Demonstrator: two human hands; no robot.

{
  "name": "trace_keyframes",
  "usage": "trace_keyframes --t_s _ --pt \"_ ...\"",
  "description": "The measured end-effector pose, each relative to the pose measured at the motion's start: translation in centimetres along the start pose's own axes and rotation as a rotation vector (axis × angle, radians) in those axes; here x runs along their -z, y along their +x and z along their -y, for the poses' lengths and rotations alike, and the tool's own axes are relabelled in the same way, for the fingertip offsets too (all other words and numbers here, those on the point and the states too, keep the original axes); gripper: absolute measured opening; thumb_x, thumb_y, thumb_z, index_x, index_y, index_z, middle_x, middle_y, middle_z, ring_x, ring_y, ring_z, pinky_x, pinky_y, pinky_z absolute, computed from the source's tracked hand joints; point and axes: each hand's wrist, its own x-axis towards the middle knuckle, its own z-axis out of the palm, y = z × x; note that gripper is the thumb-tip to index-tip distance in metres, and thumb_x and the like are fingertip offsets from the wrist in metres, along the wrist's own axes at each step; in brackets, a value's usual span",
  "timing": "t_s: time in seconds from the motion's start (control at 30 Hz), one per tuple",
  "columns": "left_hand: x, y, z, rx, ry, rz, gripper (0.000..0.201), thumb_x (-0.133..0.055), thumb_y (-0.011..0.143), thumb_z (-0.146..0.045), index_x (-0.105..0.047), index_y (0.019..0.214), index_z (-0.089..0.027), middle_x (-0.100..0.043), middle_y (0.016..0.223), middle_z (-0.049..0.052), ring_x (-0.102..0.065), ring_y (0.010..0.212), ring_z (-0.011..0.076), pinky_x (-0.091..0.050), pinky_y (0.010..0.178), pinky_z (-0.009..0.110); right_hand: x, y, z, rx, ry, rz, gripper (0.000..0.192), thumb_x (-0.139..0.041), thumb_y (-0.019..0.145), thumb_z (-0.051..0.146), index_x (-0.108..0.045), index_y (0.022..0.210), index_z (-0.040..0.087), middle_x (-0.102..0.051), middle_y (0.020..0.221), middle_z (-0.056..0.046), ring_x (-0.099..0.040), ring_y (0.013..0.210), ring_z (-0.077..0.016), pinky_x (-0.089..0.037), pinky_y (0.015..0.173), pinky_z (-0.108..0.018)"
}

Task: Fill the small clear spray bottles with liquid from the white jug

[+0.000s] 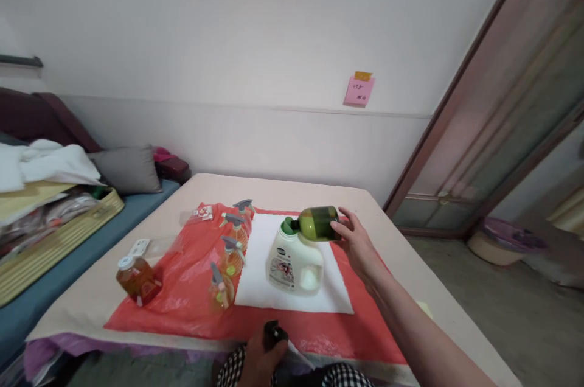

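My right hand (358,244) grips a green bottle (318,223) by its base and holds it tipped sideways, its neck at the green mouth of a white jug (292,259). The jug stands on a white cloth (274,289) that lies on a red plastic sheet (182,289). My left hand (258,359) is low at the table's near edge, closed on a small black cap (272,333). Several amber spray bottles (230,253) stand in a row left of the white cloth.
An amber bottle with a white lid (137,277) stands at the red sheet's left edge. A bed with a yellow basket (55,235), folded cloths and a grey pillow (130,169) lies to the left. A pink note (359,90) hangs on the wall. A glass door (506,107) is on the right.
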Motion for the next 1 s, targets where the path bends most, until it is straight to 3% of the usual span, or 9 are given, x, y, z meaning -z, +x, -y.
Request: trace_keyframes --t_s 0.1,0.17,0.3,0.43,0.53,0.63,0.8,1.0 --pt "-0.2 0.1 -0.4 -0.005 -0.03 -0.038 0.055 -0.092 0.05 -0.053 -0.075 0.087 -0.016 -0.072 0.075 0.005 -0.066 0.075 0.0242 -0.052 0.075 0.035 1.7 -1.7 -2.3 -0.243 0.2 -0.059 0.036 -0.076 0.076 0.048 -0.064 0.101 0.025 -0.072 0.095 -0.003 -0.068 0.086 -0.0209 -0.057 0.081 -0.041" --pt "0.0 0.4 -1.5 0.005 -0.056 -0.093 0.057 -0.093 0.048 -0.052 -0.074 0.087 -0.016 -0.072 0.075 0.005 -0.067 0.074 0.0231 -0.053 0.075 0.035 2.8 -3.6 -3.7 -0.385 0.317 -0.073 0.028 -0.073 0.078 0.047 -0.064 0.088 0.023 -0.072 0.084 -0.005 -0.07 0.081 -0.0229 -0.058 0.079 -0.044" --pt "0.9 0.9 -6.5 0.026 -0.189 -0.209 0.058 -0.095 0.051 -0.048 -0.071 0.092 -0.015 -0.07 0.077 0.002 -0.066 0.072 0.0172 -0.054 0.074 0.03 4.3 -8.1 -6.1 -0.554 0.495 -0.107 0.022 -0.071 0.082 0.044 -0.067 0.089 0.023 -0.076 0.084 -0.005 -0.073 0.081 -0.0229 -0.058 0.077 -0.04" --pt "0.9 0.6 -12.9 -0.16 -0.4 -0.223 0.047 -0.093 0.06 -0.04 -0.068 0.092 -0.017 -0.071 0.093 0.001 -0.068 0.082 0.0137 -0.056 0.079 0.028 4.4 -11.9 -7.3 -0.614 0.6 -0.119 0.019 -0.074 0.082 0.04 -0.069 0.093 0.026 -0.079 0.088 -0.001 -0.073 0.08 -0.0193 -0.057 0.076 -0.035" --pt "0.1 -0.1 -15.7 -0.228 -0.423 -0.206 0.044 -0.093 0.062 -0.038 -0.068 0.091 -0.016 -0.071 0.092 0.0 -0.067 0.079 0.0118 -0.056 0.076 0.026 3.9 -13.3 -7.2 -0.627 0.625 -0.092 0.023 -0.077 0.08 0.039 -0.071 0.098 0.026 -0.079 0.089 -0.001 -0.073 0.078 -0.0177 -0.057 0.074 -0.033" --pt "-0.3 -0.8 -16.4 -0.249 -0.403 -0.219 0.047 -0.094 0.061 -0.038 -0.068 0.093 -0.016 -0.071 0.092 0.001 -0.067 0.078 0.012 -0.055 0.075 0.026 3.5 -14.0 -6.7 -0.615 0.622 -0.062 0.027 -0.078 0.079 0.04 -0.072 0.1 0.024 -0.08 0.091 -0.002 -0.073 0.077 -0.018 -0.057 0.071 -0.032" --pt "-1.2 -1.6 -15.3 -0.208 -0.314 -0.172 0.052 -0.094 0.057 -0.039 -0.069 0.095 -0.015 -0.072 0.089 0.003 -0.068 0.08 0.0154 -0.055 0.077 0.029 2.7 -15.0 -6.0 -0.536 0.618 -0.032 0.028 -0.081 0.076 0.037 -0.073 0.1 0.024 -0.08 0.097 -0.001 -0.073 0.088 -0.0184 -0.058 0.079 -0.033" --pt "-3.3 -3.3 -13.8 -0.147 -0.265 0.068 0.044 -0.088 0.067 -0.037 -0.073 0.102 -0.015 -0.076 0.104 0.009 -0.07 0.104 0.0233 -0.05 0.101 0.038 -0.4 -17.5 -6.3 -0.437 0.638 0.061 0.052 -0.081 0.073 0.035 -0.068 0.122 0.026 -0.076 0.12 -0.005 -0.068 0.116 -0.028 -0.054 0.097 -0.047"
